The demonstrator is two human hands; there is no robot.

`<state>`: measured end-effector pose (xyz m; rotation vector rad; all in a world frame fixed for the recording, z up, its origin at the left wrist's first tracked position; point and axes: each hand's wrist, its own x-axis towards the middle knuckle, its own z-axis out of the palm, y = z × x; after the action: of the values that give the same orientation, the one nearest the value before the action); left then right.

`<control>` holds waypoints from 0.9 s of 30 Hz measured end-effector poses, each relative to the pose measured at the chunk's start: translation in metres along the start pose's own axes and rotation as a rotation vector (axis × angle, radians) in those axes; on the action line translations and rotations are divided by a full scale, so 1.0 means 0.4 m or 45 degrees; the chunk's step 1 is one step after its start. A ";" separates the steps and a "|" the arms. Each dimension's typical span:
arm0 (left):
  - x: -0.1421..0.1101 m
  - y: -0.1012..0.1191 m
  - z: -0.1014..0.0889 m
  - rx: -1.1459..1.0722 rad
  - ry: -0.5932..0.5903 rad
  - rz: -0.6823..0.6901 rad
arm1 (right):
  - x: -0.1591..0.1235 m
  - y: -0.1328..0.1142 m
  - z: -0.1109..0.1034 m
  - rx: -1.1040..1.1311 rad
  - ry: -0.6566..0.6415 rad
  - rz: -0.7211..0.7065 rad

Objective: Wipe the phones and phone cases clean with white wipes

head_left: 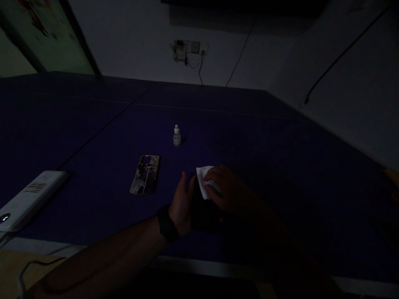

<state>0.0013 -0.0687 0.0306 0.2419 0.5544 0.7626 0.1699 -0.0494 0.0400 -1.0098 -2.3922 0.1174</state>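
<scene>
My left hand (182, 205), with a dark watch on its wrist, grips a dark flat phone (204, 214) by its left edge. The dim light hides most of the phone's outline. Pressed on the upper part of the phone is a white cloth (202, 178), pinched by the bent fingers of my right hand (226, 187). To the left of the hands a patterned phone case (146, 174) with a camera cutout lies flat. Beyond the hands, a small clear bottle (177, 138) with a white top stands upright.
A white power bank (33, 199) or similar box lies at the left edge of the dark blue table (109, 216), with a cable (23, 276) below it. Sockets (191, 47) with wires are on the back wall. A dark cord (343, 52) hangs along the right wall.
</scene>
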 end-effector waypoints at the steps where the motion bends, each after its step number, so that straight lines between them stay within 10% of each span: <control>1: 0.001 -0.001 -0.001 -0.006 -0.001 0.007 | 0.001 -0.004 0.000 0.023 -0.016 -0.026; 27: -0.010 -0.002 0.006 -0.016 0.011 -0.019 | 0.009 -0.020 0.004 -0.043 0.052 -0.028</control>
<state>0.0007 -0.0721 0.0340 0.2230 0.5590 0.7529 0.1620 -0.0523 0.0425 -0.9916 -2.3751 0.0480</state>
